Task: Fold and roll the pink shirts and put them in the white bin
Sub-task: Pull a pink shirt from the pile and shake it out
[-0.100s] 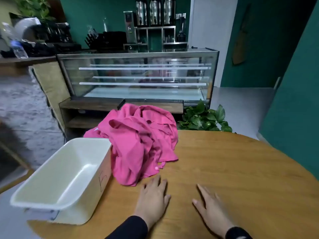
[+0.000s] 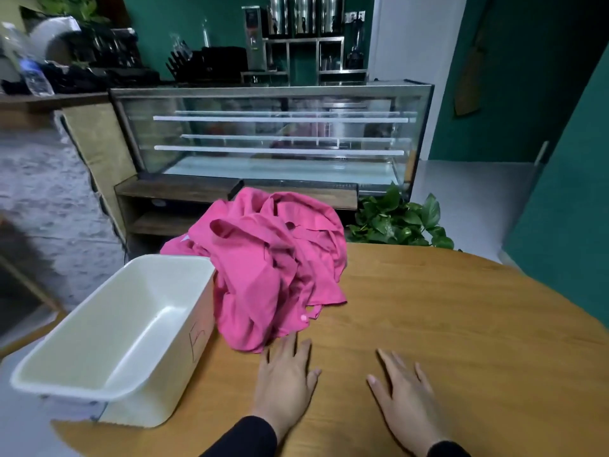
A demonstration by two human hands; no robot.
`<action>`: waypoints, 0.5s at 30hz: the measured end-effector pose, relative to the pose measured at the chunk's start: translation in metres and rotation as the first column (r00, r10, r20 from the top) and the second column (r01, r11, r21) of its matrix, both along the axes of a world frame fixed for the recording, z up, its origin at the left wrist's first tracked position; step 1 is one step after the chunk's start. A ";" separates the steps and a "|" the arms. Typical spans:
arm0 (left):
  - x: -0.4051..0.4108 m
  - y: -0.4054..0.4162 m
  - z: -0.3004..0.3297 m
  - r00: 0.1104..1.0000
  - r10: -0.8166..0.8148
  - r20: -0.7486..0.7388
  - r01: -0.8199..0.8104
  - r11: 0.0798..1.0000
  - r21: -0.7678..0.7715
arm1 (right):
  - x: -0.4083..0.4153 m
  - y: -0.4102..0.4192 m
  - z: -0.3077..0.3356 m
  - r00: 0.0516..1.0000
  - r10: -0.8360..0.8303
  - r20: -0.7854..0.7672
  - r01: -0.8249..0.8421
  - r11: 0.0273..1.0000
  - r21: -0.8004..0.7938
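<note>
A crumpled heap of pink shirts (image 2: 270, 265) lies on the round wooden table (image 2: 461, 324), at its far left. Beside the heap, on the left, stands the white bin (image 2: 108, 331), with nothing inside it. My left hand (image 2: 285, 377) lies flat on the table with straight fingers, its fingertips just short of the heap's near edge. My right hand (image 2: 405, 394) lies flat on the wood further right, holding nothing.
Behind the table stands a glass display case (image 2: 273, 136) on a wooden shelf unit. A green leafy plant (image 2: 398, 222) sits past the table's far edge. The bin overhangs the table's left edge slightly.
</note>
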State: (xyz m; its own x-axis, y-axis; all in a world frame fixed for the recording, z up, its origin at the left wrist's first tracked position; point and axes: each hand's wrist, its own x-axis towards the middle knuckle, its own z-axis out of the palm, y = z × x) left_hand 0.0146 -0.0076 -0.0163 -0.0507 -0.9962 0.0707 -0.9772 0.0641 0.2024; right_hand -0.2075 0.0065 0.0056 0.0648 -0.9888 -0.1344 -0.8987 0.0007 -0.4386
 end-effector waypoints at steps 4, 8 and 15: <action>0.011 -0.019 -0.008 0.996 0.024 -0.085 -0.029 0.998 -0.052 | 0.026 -0.020 -0.022 0.999 -0.026 -0.026 0.022 0.990 -0.141; 0.015 -0.036 -0.013 0.991 0.029 -0.131 -0.039 0.996 -0.080 | 0.061 -0.054 -0.030 0.992 -0.012 0.126 0.034 0.985 -0.169; 0.016 -0.044 -0.029 0.991 -0.010 -0.135 -0.008 0.991 -0.132 | 0.128 -0.125 -0.047 0.741 -0.063 0.668 0.255 0.947 -0.194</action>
